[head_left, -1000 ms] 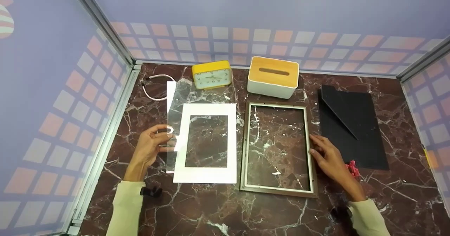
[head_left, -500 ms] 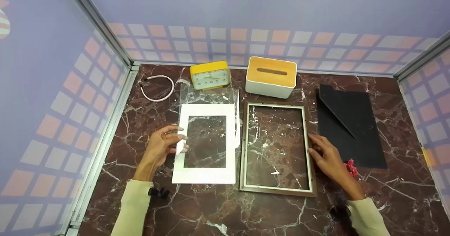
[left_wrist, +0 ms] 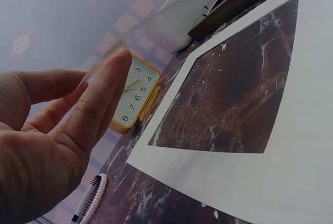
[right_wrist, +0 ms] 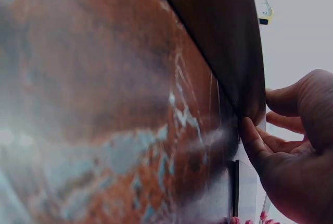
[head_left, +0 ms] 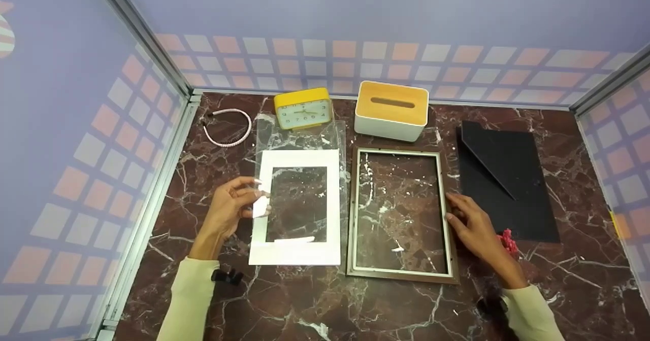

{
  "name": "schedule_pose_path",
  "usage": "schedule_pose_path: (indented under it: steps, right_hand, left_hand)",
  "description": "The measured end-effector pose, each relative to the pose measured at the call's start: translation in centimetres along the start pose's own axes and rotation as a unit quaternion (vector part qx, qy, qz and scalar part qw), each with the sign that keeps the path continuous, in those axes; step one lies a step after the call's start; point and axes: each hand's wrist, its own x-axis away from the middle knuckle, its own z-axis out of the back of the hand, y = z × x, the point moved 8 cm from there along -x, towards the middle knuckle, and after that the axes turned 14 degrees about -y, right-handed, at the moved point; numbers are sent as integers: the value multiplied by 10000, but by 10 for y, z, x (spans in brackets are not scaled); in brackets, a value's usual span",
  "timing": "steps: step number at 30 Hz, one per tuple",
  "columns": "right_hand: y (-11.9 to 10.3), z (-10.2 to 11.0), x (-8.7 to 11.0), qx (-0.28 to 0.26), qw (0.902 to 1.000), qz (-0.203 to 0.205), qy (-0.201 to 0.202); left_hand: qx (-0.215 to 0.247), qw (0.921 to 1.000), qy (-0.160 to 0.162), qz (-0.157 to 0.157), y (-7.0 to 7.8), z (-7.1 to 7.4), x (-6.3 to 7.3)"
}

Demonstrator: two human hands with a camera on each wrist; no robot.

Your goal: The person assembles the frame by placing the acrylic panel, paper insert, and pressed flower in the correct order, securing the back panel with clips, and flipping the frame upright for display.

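Note:
My left hand (head_left: 231, 206) pinches the left edge of a clear sheet (head_left: 299, 140) between thumb and fingers. Seen from the left wrist, the sheet rises tilted from the fingertips. In the head view it overlaps a white mat board (head_left: 332, 204) with a rectangular opening, which lies on the table. Bright reflections show on the sheet near the fingers and low across the opening. To the right lies a brown picture frame (head_left: 453, 249) with a pale inner lip. My right hand (head_left: 475, 227) grips its right side, a fingertip at its lower edge in the right wrist view.
A yellow alarm clock (head_left: 303, 110) and a tissue box (head_left: 391, 112) with a wooden lid stand along the back wall. A white headband (head_left: 249, 128) lies back left. At right is a black backing board (head_left: 533, 178) with its stand flap, and a pink thing (head_left: 509, 242).
The clear sheet has moved right in my left hand, from left of the mat board to over it, and its reflections have shifted. My right hand has stayed at the frame.

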Motion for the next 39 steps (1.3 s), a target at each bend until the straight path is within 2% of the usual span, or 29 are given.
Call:
schedule_pose_path:
  steps: [3,8,13,25,30,39]
  right_hand:
    - [0,0,0,-47,10000,-50,-16]
    - [-1,0,1,4,10000,22,23]
    - [-2,0,1,60,9999,74,66]
    - [-2,-1,-1,-63,9998,30,192]
    - [-3,-2,-2,-95,9998,70,147]
    - [-5,0,0,-89,9994,64,329]
  left_hand:
    - [-12,10000,-78,-13,4,-2,-1]
    - [311,9993,-196,-50,10,-4,-3]
    - [516,9980,-353,-58,9,-12,-4]
    - [475,9969,-581,215,-14,-45,-14]
    - [609,9955,-687,238,-24,-63,-19]
    - [872,9922,-845,269,-42,-93,-29]
